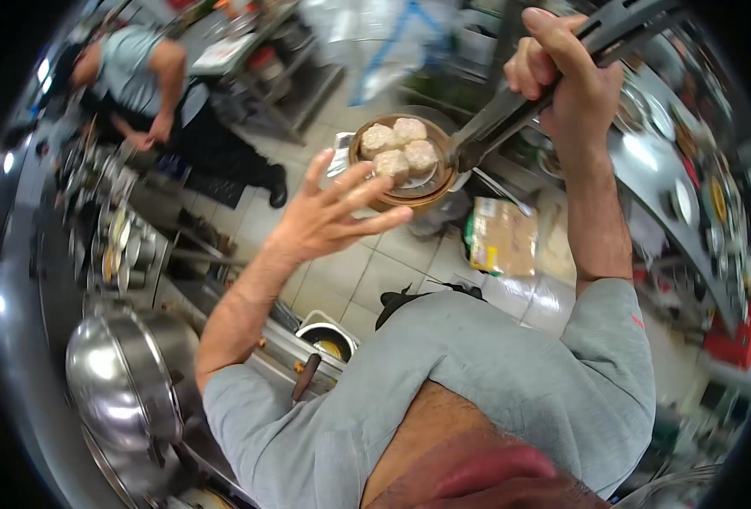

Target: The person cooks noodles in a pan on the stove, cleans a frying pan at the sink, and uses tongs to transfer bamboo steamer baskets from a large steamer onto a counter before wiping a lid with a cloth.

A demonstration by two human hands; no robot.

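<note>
Several pale dumplings, apparently siu mai (391,165), sit in a round bamboo steamer basket (405,202) held up in front of me. My right hand (572,72) is wrapped round a pair of long metal tongs (498,121), whose lower end meets the basket's right rim. Fingers spread, my left hand (329,212) is at the basket's near left side, its fingertips overlapping the rim and a dumpling in the view. Whether those fingertips touch the basket, I cannot tell.
A co-worker (142,72) stands at the upper left beside a work table. Large metal pots (121,373) are at the lower left. A cardboard box (503,237) lies beyond the basket over the tiled floor (401,254). Along the right runs a metal counter (647,161) with dishes.
</note>
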